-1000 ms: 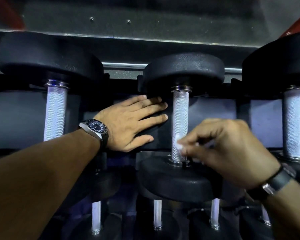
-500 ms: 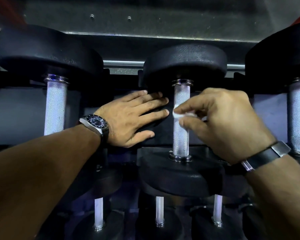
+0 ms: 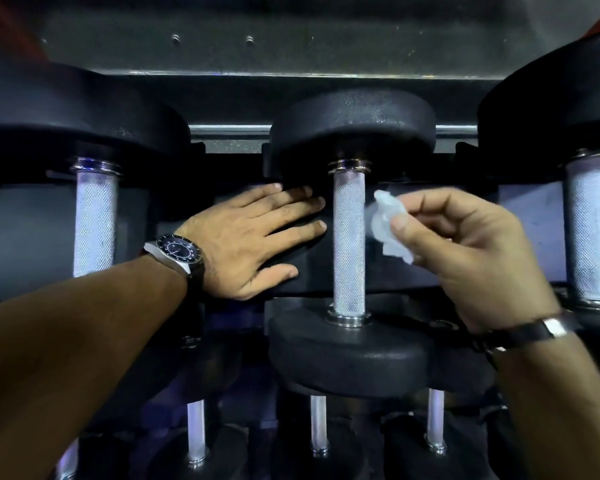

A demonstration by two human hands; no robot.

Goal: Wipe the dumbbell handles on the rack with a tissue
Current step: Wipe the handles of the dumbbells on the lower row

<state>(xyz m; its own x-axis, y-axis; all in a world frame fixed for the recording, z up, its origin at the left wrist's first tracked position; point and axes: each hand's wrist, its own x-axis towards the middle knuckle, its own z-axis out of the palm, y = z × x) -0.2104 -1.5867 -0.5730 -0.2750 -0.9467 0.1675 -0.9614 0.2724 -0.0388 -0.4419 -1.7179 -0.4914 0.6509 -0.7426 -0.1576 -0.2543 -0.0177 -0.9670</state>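
Beside the upright handle (image 3: pixel 349 244), tissue (image 3: pixel 388 226).

A crumpled white tissue (image 3: pixel 388 226) was pinched just right of the middle knurled silver dumbbell handle (image 3: pixel 349 240), apart from it. Matching knurled handles stood at left (image 3: pixel 95 221) and right (image 3: pixel 588 228) on the dark rack (image 3: pixel 326 133).

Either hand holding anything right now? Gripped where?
The right hand pinches a crumpled tissue by its right edge, between thumb and fingers. The left hand holds nothing, lying flat on the rack.
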